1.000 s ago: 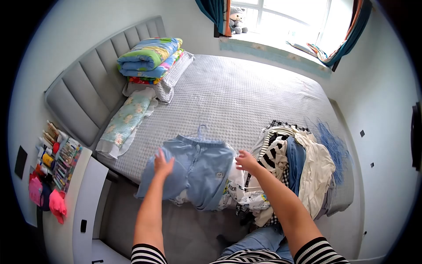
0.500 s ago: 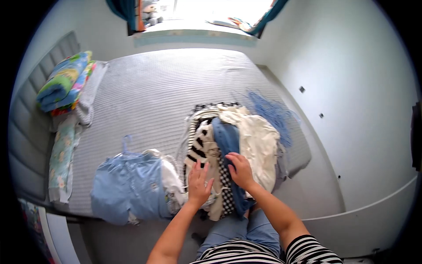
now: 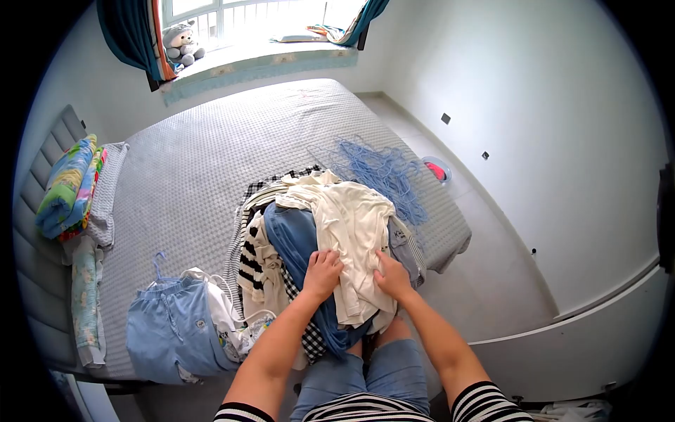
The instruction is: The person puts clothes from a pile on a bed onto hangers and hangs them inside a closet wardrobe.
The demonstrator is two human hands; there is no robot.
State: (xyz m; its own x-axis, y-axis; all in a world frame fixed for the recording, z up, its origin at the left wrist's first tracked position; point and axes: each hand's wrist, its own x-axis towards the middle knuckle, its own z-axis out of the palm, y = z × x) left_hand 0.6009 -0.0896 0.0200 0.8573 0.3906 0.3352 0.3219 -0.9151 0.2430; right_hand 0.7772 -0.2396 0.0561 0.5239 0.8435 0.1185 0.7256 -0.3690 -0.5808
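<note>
A cream long-sleeved top (image 3: 355, 218) lies uppermost on a pile of clothes at the bed's front edge. My left hand (image 3: 323, 274) has its fingers curled on the top's left side, over blue denim. Opposite it, my right hand (image 3: 392, 276) pinches the right side of the same top; some fingertips are hidden in the cloth. Beside the top lies a blue denim garment (image 3: 292, 235), then a black-and-white striped knit (image 3: 251, 266) and a black-and-white checked cloth (image 3: 313, 341). A grey garment (image 3: 406, 250) shows under the right side.
Light blue shorts on a hanger (image 3: 172, 330) lie left of the pile on the grey bed (image 3: 190, 183). A tangle of blue hangers (image 3: 380, 176) sits behind it. Folded bedding (image 3: 67, 183) rests by the headboard; a basin (image 3: 437, 170) stands on the floor.
My view has turned right. Both hands have moved from the striped knit and denim onto the cream top, with fingers now closed on its two sides.
</note>
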